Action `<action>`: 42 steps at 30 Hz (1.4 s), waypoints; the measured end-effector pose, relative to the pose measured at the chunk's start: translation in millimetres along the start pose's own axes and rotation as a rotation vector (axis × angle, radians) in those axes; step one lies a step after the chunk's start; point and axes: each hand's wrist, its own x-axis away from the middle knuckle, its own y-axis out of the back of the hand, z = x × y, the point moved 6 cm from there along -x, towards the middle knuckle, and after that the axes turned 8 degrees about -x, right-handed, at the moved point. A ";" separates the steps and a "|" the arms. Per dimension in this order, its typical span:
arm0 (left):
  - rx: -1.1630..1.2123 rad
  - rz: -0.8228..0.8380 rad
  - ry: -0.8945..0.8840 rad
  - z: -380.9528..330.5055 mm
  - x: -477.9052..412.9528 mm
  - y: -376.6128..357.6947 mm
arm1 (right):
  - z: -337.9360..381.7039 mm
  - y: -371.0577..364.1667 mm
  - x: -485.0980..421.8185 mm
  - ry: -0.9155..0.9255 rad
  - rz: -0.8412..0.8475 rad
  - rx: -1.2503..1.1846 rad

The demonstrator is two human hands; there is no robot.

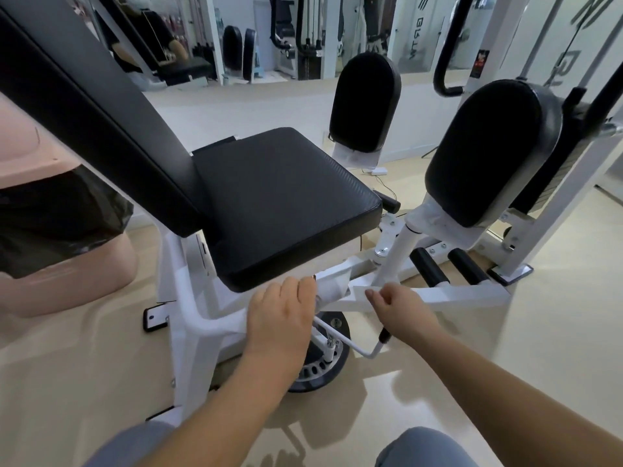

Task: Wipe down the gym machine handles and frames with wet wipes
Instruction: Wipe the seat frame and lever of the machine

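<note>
mirror (421, 38) | mirrored letters, unclear — nothing else legible

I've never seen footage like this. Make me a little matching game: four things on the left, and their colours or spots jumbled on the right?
Things:
1. seat
2. frame bar
3. bin
4. wipe

Descriptions:
A. pink, lined with a dark bag
B. black padded cushion
C. white, bunched between the two hands
D. white metal, running to the right at floor level

Pairs: 1-B, 2-D, 3-A, 4-C

The left hand and right hand both work the wipe under the seat.
</note>
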 end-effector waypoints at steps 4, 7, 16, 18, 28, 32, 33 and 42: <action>0.120 0.231 0.028 11.1 -28.8 -7.1 | 64.5 26.4 12.5 0.217 -0.101 -0.257; 0.431 0.737 -0.012 22.9 -43.6 -23.7 | 90.3 16.8 19.8 0.180 0.059 -0.443; 0.043 0.165 0.076 12.1 -9.5 10.6 | 87.3 10.2 40.4 0.153 0.002 -0.509; 0.031 0.105 0.105 11.4 -4.2 11.3 | 87.8 8.1 44.3 0.156 -0.001 -0.487; 0.479 0.981 -0.005 32.6 -38.2 -14.7 | 96.3 12.9 44.6 0.162 0.058 -0.338; 0.120 0.292 0.066 25.0 -16.0 -4.0 | 96.0 9.0 43.0 0.155 0.045 -0.372; 0.005 0.062 0.019 19.9 -2.7 0.2 | 96.3 8.0 42.8 0.156 0.045 -0.381; 0.511 0.715 -0.041 47.4 -16.3 -27.7 | 95.5 6.2 43.7 0.171 0.051 -0.328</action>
